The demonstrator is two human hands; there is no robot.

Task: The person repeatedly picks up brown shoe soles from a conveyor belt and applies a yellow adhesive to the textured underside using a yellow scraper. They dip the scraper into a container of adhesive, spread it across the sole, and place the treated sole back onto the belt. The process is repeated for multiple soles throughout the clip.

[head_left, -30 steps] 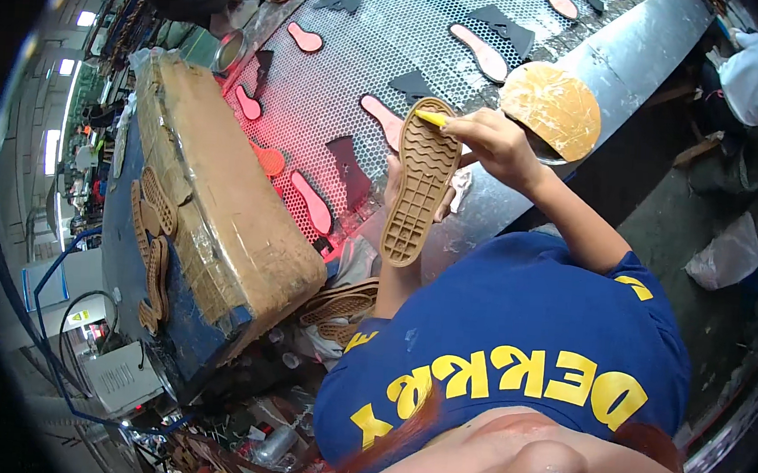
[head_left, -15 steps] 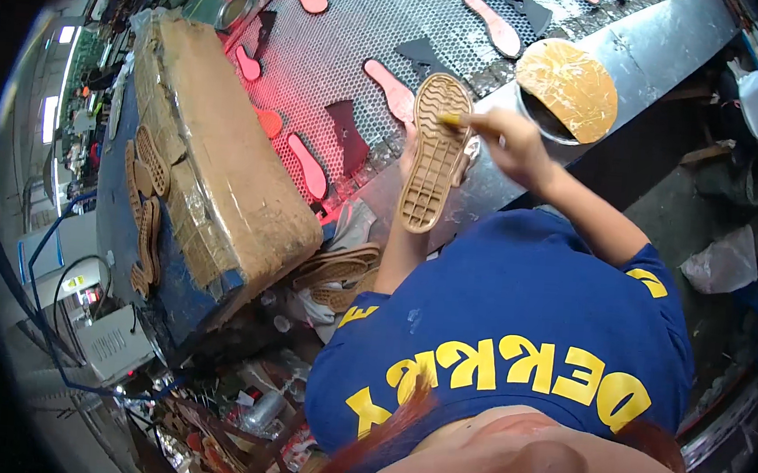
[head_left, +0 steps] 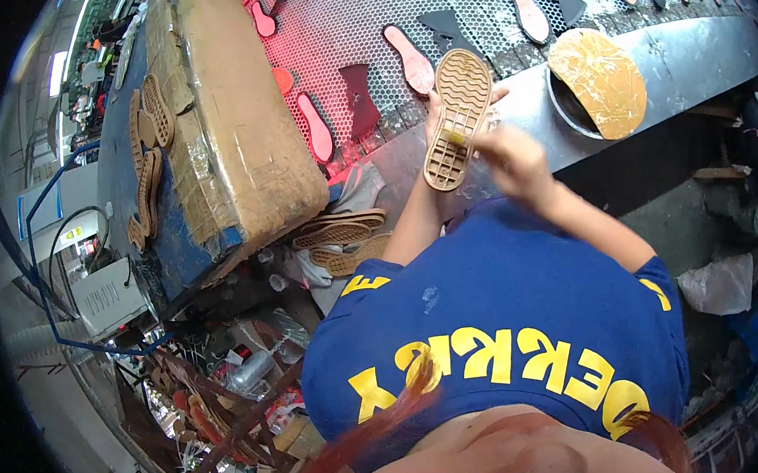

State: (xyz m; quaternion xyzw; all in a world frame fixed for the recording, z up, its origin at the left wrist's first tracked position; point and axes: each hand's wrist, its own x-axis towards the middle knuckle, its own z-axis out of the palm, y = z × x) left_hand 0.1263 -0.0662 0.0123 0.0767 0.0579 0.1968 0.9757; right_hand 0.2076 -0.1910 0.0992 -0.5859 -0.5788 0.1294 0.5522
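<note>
My left hand (head_left: 432, 115) grips the tan shoe sole (head_left: 461, 102) from behind; the thumb side lies along its left edge and fingertips show past its right edge. The sole is held up, tread facing me, above the near edge of the metal table (head_left: 685, 65), with the mesh belt (head_left: 341, 23) beyond and the round can (head_left: 572, 111) to the right. My right hand (head_left: 516, 163) is in front of the sole, its fingers pinched on a small yellow stick (head_left: 455, 139) that lies over the square-grid part of the tread. The right hand is blurred, so I cannot tell whether its fingers also touch the sole. Handling: I judge the sole to be light, rubbery and bendable, firm enough to keep its shape when held at mid-length, not fragile, and with little slip owing to the tread. Recommended hold: both long edges, near the middle, palm supporting the back, tread left clear. Change from the earlier frames: one second ago the stick was at the top end of the wavy tread; half a second ago it was lower on the waves; now it is at the grid. The left hand's grip remains on the sole, and the can now appears farther right in view.
</note>
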